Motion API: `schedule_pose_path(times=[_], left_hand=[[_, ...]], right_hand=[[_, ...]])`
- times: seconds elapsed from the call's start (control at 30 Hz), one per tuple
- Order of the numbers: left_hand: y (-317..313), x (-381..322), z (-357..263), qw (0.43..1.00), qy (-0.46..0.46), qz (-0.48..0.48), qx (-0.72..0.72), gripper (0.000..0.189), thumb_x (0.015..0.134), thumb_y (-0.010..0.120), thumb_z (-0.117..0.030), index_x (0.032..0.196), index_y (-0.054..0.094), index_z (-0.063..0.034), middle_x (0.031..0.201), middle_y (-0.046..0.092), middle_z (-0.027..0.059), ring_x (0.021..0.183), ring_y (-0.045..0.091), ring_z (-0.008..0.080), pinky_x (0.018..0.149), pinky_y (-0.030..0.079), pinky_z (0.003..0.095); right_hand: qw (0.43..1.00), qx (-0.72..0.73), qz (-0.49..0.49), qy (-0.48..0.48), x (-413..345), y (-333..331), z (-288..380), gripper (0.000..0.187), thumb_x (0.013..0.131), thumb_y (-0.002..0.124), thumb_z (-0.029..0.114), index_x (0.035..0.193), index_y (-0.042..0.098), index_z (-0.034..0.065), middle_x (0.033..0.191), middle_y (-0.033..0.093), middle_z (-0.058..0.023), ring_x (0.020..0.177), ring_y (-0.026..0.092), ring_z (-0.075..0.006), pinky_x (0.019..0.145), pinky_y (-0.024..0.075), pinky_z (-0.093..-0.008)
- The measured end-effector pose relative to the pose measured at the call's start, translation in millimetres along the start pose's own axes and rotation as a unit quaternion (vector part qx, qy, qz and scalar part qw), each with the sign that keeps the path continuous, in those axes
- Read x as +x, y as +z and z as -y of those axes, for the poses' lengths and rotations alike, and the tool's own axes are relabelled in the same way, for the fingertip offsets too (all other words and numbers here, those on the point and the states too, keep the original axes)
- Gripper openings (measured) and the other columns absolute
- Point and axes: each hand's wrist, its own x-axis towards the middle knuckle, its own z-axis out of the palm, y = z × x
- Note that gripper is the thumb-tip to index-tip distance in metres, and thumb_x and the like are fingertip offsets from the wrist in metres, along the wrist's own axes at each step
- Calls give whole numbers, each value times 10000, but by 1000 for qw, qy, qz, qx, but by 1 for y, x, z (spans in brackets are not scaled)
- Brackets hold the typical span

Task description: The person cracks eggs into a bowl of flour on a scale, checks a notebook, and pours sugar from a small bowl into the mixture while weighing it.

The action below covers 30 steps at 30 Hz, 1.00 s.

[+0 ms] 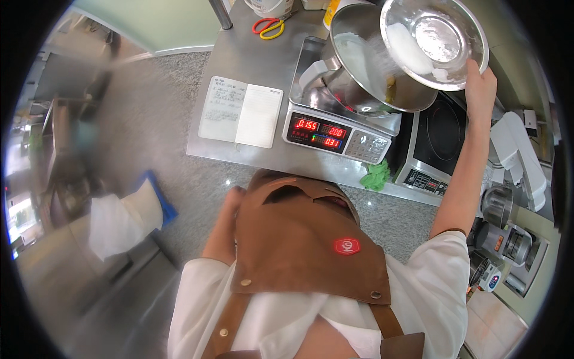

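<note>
My right hand (482, 85) grips the rim of a shallow stainless steel bowl (477, 33), tilted over a deep steel mixing bowl (334, 87). White powder or granules slide from the tilted bowl, and some lies inside the mixing bowl, along with a small yellowish-brown thing (390, 85). The mixing bowl, with its side handle (314, 74), rests on the tray of a digital scale (338, 137) whose red display is lit. My left hand (235, 196) hangs low beside the brown apron (309, 238), away from the counter; its fingers are not clearly seen.
An open notebook (258, 112) bearing handwriting lies left of the scale. Scissors (271, 28) with red and yellow handles lie behind it. A green cloth (376, 175) sits at the counter's front edge (251, 161). To the right are an induction cooker (439, 130) and a white stand mixer (518, 157).
</note>
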Motion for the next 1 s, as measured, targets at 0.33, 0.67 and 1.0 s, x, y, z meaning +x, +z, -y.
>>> schedule_pose_path(times=[0.33, 0.67, 1.0], left_hand=[[-8, -16, -18, 1000, 6, 3, 27, 358, 818, 580, -320, 985, 642, -10, 999, 638, 236, 968, 610, 386, 827, 484, 447], [-4, -10, -9, 999, 25, -14, 34, 358, 843, 496, -308, 941, 633, 8, 985, 630, 263, 969, 592, 421, 849, 470, 471], [-14, -19, -31, 1000, 5, -16, 13, 343, 810, 567, -296, 942, 642, 11, 965, 634, 267, 947, 605, 410, 816, 481, 455]], right_hand=[[999, 20, 22, 36, 8, -2, -20, 376, 888, 547, 217, 1104, 604, -86, 1018, 655, -117, 942, 580, -149, 850, 430, -278], [996, 62, 48, 51, 13, 0, -36, 379, 907, 533, 224, 1143, 597, -66, 1057, 647, -112, 967, 577, -150, 871, 423, -279], [998, 48, 45, 14, 5, 2, -25, 378, 890, 530, 271, 1014, 613, -76, 905, 659, -87, 847, 570, -142, 800, 435, -296]])
